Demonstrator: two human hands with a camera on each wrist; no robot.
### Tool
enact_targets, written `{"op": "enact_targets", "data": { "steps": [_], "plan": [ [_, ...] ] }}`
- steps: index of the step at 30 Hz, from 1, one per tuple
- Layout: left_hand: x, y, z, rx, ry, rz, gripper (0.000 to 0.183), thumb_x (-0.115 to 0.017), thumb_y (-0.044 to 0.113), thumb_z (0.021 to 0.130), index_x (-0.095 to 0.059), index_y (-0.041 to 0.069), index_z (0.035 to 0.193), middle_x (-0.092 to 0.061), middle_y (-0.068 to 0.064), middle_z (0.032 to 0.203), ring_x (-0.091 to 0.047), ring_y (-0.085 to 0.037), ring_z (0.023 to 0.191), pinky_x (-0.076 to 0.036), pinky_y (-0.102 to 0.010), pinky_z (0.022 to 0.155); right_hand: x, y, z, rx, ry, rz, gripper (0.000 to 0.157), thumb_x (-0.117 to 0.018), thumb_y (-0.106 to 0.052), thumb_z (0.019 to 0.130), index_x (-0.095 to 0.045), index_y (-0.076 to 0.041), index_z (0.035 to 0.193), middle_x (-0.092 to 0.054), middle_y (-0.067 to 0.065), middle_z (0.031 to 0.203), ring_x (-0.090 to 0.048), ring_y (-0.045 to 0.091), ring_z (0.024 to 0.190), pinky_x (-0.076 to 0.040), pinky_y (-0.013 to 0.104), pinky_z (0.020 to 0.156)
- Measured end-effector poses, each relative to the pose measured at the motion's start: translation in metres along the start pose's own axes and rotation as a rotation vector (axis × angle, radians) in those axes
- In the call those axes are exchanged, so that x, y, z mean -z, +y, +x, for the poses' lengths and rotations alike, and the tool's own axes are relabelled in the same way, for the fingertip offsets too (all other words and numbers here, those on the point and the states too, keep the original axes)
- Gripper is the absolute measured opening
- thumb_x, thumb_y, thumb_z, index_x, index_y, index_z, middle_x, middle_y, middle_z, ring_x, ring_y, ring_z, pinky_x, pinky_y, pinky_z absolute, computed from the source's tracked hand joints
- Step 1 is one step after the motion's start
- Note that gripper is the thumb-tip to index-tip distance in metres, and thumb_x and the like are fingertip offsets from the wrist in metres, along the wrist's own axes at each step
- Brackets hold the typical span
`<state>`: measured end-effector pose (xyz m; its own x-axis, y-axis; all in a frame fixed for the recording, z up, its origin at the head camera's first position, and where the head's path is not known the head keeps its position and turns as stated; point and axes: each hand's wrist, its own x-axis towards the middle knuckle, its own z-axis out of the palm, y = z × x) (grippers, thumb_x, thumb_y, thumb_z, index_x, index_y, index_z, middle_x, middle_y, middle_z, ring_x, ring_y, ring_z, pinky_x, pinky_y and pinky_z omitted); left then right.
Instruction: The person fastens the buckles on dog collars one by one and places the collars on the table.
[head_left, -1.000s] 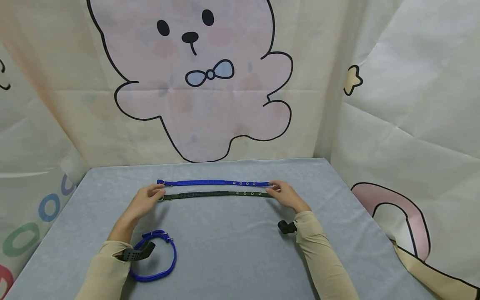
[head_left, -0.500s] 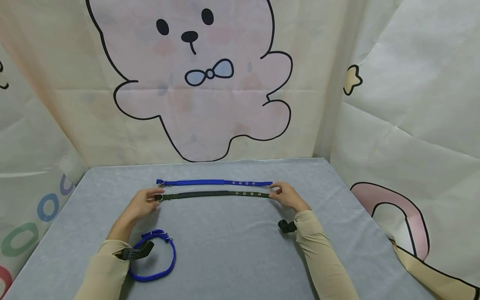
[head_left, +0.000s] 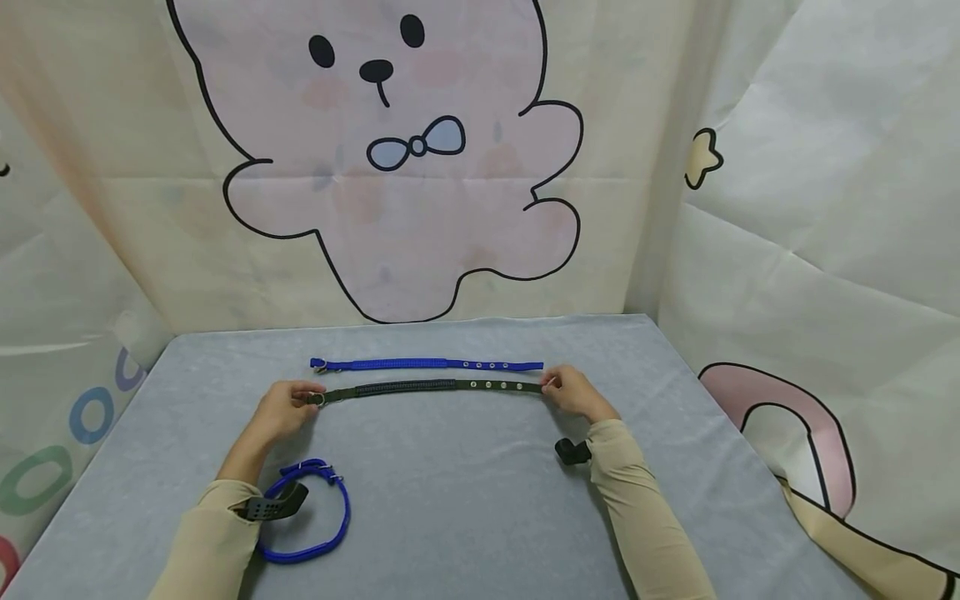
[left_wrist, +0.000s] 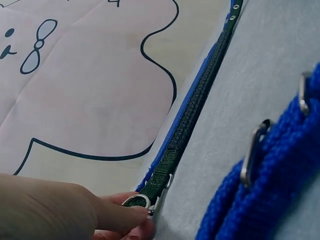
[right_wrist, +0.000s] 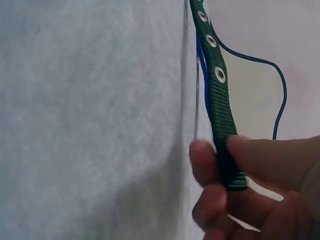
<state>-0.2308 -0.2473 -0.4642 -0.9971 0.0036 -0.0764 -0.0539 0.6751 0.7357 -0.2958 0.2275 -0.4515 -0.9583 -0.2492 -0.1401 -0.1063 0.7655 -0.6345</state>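
A dark green collar with metal eyelets is stretched out straight between both hands. My left hand pinches its buckle end; in the left wrist view the thumb presses by the metal ring. My right hand pinches the plain strap tip, which pokes out between thumb and fingers in the right wrist view, below the eyelets. Just behind lies a blue collar, laid out straight and parallel, its buckle to the left. A second blue collar, fastened into a loop, lies near my left forearm.
The grey cloth-covered table ends at a back curtain printed with a bear. Side curtains stand close on both sides. The looped collar lies partly under the left wrist camera.
My left hand has closed on the green collar's buckle end and drawn slightly left and down. My right hand has taken the tip in a pinch, and the green collar looks slightly raised.
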Motion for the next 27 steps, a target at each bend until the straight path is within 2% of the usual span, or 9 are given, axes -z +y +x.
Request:
{"op": "enact_targets", "data": {
  "steps": [3,5,10,14,17,21,24,27],
  "plan": [
    [0.000,0.001,-0.001,-0.027,0.028,0.031,0.029,-0.059,-0.002,0.098,-0.064,-0.008,0.126,-0.062,-0.035,0.123,-0.062,-0.049,0.113,-0.056,-0.038,0.076,0.000,0.001,0.002,0.007,0.023,0.040,0.019,-0.051,-0.003,0.103,-0.065,0.005,0.113,-0.072,0.017,0.089,-0.052,0.014,0.068,-0.043,0.026,0.059],
    [0.000,0.002,-0.001,-0.038,0.045,0.035,0.029,-0.057,-0.001,0.099,-0.064,-0.009,0.126,-0.063,-0.034,0.121,-0.063,-0.048,0.110,-0.057,-0.038,0.074,0.000,0.000,0.004,0.025,0.048,0.082,0.020,-0.052,-0.004,0.103,-0.065,0.004,0.116,-0.073,0.016,0.089,-0.052,0.014,0.067,-0.042,0.026,0.058],
    [0.000,0.003,-0.001,-0.043,0.082,-0.011,0.028,-0.056,0.001,0.101,-0.062,-0.010,0.126,-0.063,-0.034,0.120,-0.069,-0.035,0.093,-0.054,-0.028,0.064,0.001,-0.001,0.004,0.142,0.104,0.219,0.023,-0.059,-0.003,0.100,-0.065,0.007,0.120,-0.072,0.022,0.094,-0.063,0.023,0.076,-0.049,0.026,0.067],
    [0.001,0.004,-0.001,-0.056,0.095,-0.065,0.029,-0.056,0.001,0.101,-0.060,-0.012,0.126,-0.061,-0.037,0.127,-0.073,-0.032,0.087,-0.055,-0.026,0.062,0.002,-0.003,0.004,0.172,0.112,0.321,0.027,-0.062,-0.004,0.099,-0.065,0.007,0.124,-0.070,0.028,0.097,-0.063,0.021,0.076,-0.053,0.028,0.072],
    [0.002,0.006,-0.002,-0.063,0.089,-0.096,0.032,-0.055,0.002,0.102,-0.057,-0.013,0.130,-0.061,-0.038,0.128,-0.074,-0.035,0.088,-0.059,-0.030,0.068,0.001,-0.004,0.004,0.164,0.113,0.375,0.029,-0.063,-0.007,0.100,-0.064,0.005,0.126,-0.069,0.032,0.105,-0.064,0.019,0.080,-0.056,0.036,0.078],
    [0.003,0.009,-0.002,-0.071,0.089,-0.117,0.035,-0.053,0.003,0.104,-0.055,-0.013,0.134,-0.062,-0.037,0.127,-0.074,-0.038,0.094,-0.061,-0.036,0.076,0.000,-0.005,0.004,0.181,0.116,0.415,0.033,-0.062,-0.008,0.100,-0.061,0.006,0.130,-0.068,0.033,0.115,-0.068,0.029,0.090,-0.056,0.048,0.089],
    [0.003,0.010,-0.002,-0.096,0.098,-0.114,0.033,-0.053,0.002,0.103,-0.056,-0.013,0.133,-0.064,-0.037,0.124,-0.074,-0.039,0.094,-0.061,-0.036,0.076,0.000,-0.007,0.004,0.195,0.121,0.431,0.035,-0.061,-0.008,0.101,-0.059,0.008,0.131,-0.068,0.033,0.116,-0.069,0.028,0.092,-0.057,0.046,0.090],
    [0.004,0.012,-0.001,-0.127,0.109,-0.105,0.032,-0.052,0.000,0.103,-0.057,-0.014,0.131,-0.066,-0.036,0.119,-0.073,-0.039,0.093,-0.061,-0.034,0.074,0.000,-0.008,0.004,0.210,0.123,0.451,0.033,-0.061,-0.007,0.101,-0.060,0.008,0.130,-0.068,0.034,0.114,-0.069,0.020,0.087,-0.058,0.038,0.087]
  ]
}}
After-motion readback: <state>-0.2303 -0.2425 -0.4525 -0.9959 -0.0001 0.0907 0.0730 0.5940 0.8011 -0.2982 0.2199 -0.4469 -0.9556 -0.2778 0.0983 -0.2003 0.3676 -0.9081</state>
